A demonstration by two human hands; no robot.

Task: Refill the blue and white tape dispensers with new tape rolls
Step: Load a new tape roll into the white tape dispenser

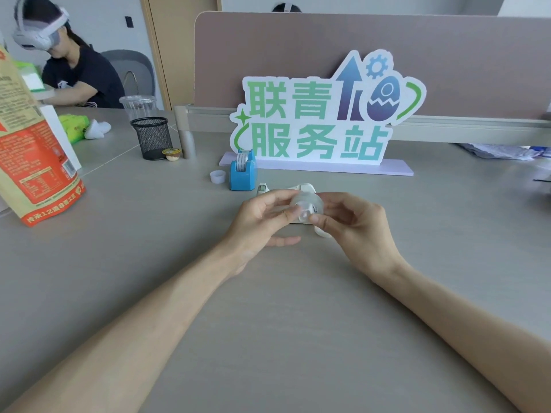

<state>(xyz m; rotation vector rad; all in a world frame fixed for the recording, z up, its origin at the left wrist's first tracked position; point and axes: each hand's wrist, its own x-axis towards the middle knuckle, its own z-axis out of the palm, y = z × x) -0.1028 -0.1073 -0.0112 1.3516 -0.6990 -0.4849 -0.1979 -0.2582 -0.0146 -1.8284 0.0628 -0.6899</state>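
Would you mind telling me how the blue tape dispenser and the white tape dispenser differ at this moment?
The blue tape dispenser stands clear in the open, while the white tape dispenser is largely hidden behind the hands. The blue one already carries a roll of tape; the white one's roll, a clear tape roll, seems to be out, pinched between the left hand and the right hand. The blue one is tall and boxy; the white one sits low. Both rest on the grey desk.

We note a grey-beige desk point(298, 338) spanning the lower view, with a seam line running diagonally at left. A taupe partition panel point(298, 55) with a rounded corner stands along its far edge on a pale rail. Behind, a wooden door point(179, 40) meets a white wall point(113, 22); a grey chair point(134, 70) stands near it. Lighting is even and diffuse.
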